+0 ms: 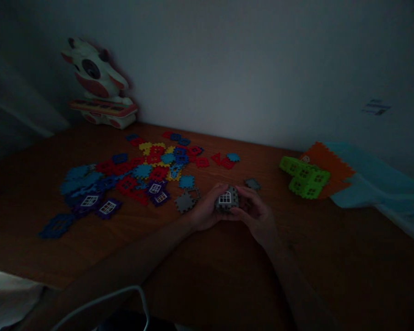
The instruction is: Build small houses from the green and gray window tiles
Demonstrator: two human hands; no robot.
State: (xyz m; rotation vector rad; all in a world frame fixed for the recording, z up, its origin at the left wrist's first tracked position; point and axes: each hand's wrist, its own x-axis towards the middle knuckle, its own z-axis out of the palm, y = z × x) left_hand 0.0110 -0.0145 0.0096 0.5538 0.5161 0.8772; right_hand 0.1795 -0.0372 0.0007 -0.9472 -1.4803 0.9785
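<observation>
Between both hands is a grey block (232, 192) made of interlocking tiles, with a white window grid on the side facing me. My left hand (207, 209) grips its left side, the thumb along the top. Fingers and thumb of my right hand (257, 211) close on its right side. Just left of the hands lie a grey toothed tile (185, 202) and a grey open frame piece beside it. Another grey tile (252, 184) lies behind my right hand. The underside of the block is hidden by my fingers.
Several red, blue, yellow and purple tiles (155, 172) spread over the wooden table (207, 276) at left. To the right stand a green assembled block (305, 177), an orange toothed panel (331, 165) and a pale blue plastic bag (372, 179). A cow toy keyboard (103, 108) sits by the wall.
</observation>
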